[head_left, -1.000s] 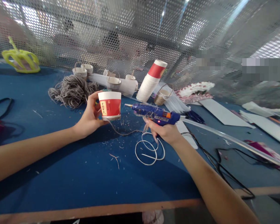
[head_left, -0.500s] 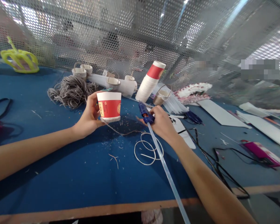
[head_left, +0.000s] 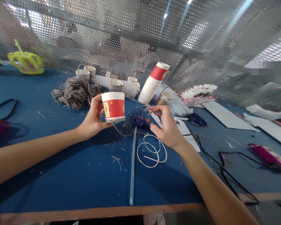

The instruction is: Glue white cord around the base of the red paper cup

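At a blue table (head_left: 61,175), a person's left hand (head_left: 92,120) grips a red-and-white paper cup (head_left: 113,106), fingers wrapped round its side, holding it upright just above the tabletop. A thin cord (head_left: 121,132) trails from the cup's base down to the table.

The right hand (head_left: 167,126) hovers with fingers spread and loose, grasping nothing, just beside a blue glue gun (head_left: 141,121) that lies on the table between the two hands. A long clear glue stick (head_left: 132,168) runs from the gun's rear toward the table's near edge. Just below the right hand lies a coil of white cord (head_left: 152,151), touching the table.

Behind the cup sits a bundle of grey string (head_left: 73,92), and farther back a row of small white cups (head_left: 84,72) with handles stands near a white tube (head_left: 121,86). A tilted stack of cups (head_left: 153,82), its top one red, leans right of the tube. A yellow-green crown shape (head_left: 25,61) rests at the far left. Black cable (head_left: 224,170) snakes across the right side of the table, near a magenta object (head_left: 268,154). A perforated metal screen (head_left: 140,31) closes off the back.
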`<state>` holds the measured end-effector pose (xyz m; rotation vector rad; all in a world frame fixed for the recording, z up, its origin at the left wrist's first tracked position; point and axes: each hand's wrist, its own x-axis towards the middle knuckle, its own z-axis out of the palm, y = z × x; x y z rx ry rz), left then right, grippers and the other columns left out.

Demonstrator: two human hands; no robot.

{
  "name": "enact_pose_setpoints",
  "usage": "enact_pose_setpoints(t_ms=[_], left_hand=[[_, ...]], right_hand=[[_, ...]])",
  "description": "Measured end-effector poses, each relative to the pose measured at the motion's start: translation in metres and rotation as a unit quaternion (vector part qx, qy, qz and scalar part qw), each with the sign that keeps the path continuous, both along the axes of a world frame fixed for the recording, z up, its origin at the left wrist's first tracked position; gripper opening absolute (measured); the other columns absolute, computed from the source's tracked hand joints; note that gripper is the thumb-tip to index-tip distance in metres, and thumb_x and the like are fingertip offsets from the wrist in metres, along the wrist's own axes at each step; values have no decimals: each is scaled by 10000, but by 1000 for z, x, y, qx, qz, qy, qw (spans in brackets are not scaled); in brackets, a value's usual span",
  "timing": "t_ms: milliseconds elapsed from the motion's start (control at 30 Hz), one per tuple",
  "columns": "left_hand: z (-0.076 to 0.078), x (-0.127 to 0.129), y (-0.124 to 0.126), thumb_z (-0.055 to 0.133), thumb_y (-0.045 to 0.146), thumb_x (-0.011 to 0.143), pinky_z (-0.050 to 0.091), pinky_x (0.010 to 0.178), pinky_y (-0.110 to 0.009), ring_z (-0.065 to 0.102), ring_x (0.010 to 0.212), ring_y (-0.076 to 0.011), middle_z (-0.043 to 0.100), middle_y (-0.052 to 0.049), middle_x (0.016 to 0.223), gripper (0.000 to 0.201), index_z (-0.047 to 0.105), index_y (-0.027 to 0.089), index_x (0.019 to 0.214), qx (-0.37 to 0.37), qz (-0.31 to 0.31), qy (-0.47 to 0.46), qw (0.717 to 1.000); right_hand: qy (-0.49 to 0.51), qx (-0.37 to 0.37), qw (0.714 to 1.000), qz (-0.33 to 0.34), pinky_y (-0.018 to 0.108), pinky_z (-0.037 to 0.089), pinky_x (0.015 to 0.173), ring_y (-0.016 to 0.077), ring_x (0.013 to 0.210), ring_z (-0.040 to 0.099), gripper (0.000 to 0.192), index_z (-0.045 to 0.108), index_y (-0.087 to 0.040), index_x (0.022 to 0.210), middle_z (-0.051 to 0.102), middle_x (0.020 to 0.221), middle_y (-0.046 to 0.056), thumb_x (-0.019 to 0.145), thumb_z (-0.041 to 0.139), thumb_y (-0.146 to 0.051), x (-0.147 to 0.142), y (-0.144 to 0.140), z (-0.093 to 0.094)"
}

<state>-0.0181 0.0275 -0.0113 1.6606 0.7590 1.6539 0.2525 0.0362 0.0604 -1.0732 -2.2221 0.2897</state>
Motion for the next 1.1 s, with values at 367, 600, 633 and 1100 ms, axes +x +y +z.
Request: enact_pose_setpoints(t_ms=[367,600,633,1100], left_hand=[[7,5,-9,841,294,615,394,1118,-615,458,1317,-364,434,-121,1318,783,392,246,1254,-14,73,86,993],[4,4,-7,804,243,616,459,1046,-610,474,1255,-349,402,-118,1290,771,388,247,1264,-5,114,143,983],[4,5,-7,803,236,608,459,1049,-603,467,1255,-347,402,-111,1274,770,397,245,1263,4,122,148,981],[10,9,-12,764,146,544,435,1069,-622,443,1224,-337,412,-92,1203,813,409,215,1272,40,159,226,960]], right_hand=[[168,-54,983,40,406,535,679,214,816,684,458,261,-286,860,697,987,67,758,705,-330,-63,-51,-35],[366,-251,885,141,338,527,604,116,670,628,290,289,-280,903,550,857,-53,862,575,-254,-58,-53,-25],[378,-272,873,145,296,483,520,92,601,579,277,302,-280,916,526,855,-58,856,573,-259,-57,-51,-24],[229,-69,968,72,303,365,579,120,648,429,530,322,-289,997,424,767,-77,679,747,-291,-53,-27,-26]])
